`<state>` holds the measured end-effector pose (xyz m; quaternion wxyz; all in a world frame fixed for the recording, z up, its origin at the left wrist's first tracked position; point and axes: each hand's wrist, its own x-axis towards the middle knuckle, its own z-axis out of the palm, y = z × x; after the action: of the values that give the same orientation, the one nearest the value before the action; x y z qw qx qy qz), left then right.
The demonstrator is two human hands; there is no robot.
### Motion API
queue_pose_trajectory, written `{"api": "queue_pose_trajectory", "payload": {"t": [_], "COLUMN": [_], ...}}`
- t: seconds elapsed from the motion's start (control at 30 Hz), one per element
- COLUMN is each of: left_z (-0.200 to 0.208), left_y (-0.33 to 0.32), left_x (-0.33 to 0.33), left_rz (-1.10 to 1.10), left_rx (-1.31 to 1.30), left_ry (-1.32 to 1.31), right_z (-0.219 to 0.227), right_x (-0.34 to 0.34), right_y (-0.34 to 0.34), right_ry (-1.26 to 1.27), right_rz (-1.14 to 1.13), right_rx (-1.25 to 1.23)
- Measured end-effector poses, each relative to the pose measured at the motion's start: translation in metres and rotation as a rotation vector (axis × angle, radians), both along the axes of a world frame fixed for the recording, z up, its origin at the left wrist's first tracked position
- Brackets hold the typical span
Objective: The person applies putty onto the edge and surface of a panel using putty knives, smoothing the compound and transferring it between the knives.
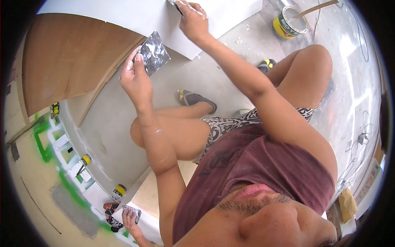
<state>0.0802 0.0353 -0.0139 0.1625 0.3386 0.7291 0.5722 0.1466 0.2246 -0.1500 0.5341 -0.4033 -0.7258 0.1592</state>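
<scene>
My left hand (pixel 138 80) is closed around the edge of a dark, thin square plate (pixel 156 55) smeared with white putty, thumb on top. Farther up and to the right, my right hand (pixel 193 24) grips a small dark flat scraper (pixel 176 5), partly cut off by the upper rim of the view. White paste marks the fingers of both hands. The scraper is over a large white panel (pixel 111 16); whether it touches the surface I cannot tell. The plate is in front of the panel's near edge.
A yellow and dark can (pixel 284 31) with a wooden stick (pixel 317 8) stands on the grey floor at upper right. Brown wooden board (pixel 70 57) lies left. Smaller cans (pixel 119 191) line the left wall. Another person's hand (pixel 131 222) holds a smeared plate. Cables (pixel 362 138) trail right.
</scene>
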Motion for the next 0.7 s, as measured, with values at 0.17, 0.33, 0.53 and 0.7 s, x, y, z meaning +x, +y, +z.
{"api": "queue_pose_trajectory", "payload": {"t": [0.17, 0.33, 0.53, 0.7], "left_z": [-0.005, -0.006, -0.008, -0.015], "left_y": [-0.004, -0.005, -0.003, 0.000], "left_x": [-0.002, -0.004, 0.003, 0.000], "left_rz": [0.047, 0.026, 0.015, 0.069], "left_rx": [0.101, 0.153, 0.180, 0.306], "left_ry": [-0.057, -0.048, -0.065, -0.295], "right_z": [-0.013, 0.000, -0.015, -0.042], "right_x": [0.054, 0.047, 0.002, 0.022], "right_y": [0.072, 0.109, 0.012, -0.011], "right_ry": [0.069, 0.223, -0.057, -0.259], "right_rz": [-0.218, -0.266, -0.093, 0.161], "right_rx": [-0.229, -0.120, -0.146, -0.275]}}
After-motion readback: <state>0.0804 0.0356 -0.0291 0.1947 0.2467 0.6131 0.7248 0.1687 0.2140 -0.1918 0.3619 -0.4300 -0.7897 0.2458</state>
